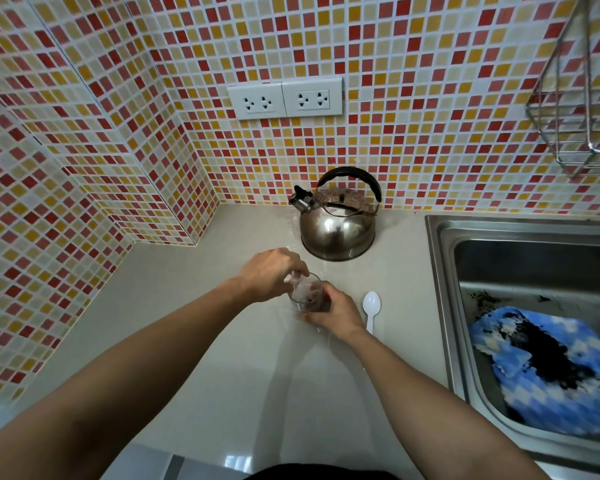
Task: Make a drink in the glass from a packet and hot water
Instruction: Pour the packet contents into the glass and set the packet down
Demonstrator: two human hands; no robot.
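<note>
A small clear glass (308,299) stands on the pale counter, with dark powder showing at its bottom. My left hand (269,273) pinches a thin clear packet (300,287) that is tipped into the mouth of the glass. My right hand (333,311) wraps around the glass from the right side. A steel kettle (338,221) with a black handle stands behind the glass near the wall. To the right of the glass a white plastic spoon (371,308) lies flat on the counter.
A steel sink (440,271) fills the right side, with a blue and white cloth (548,368) covered in dark grounds inside. Two wall sockets (284,98) sit above the kettle. A wire rack (575,109) hangs at the upper right. Tiled walls close the left corner.
</note>
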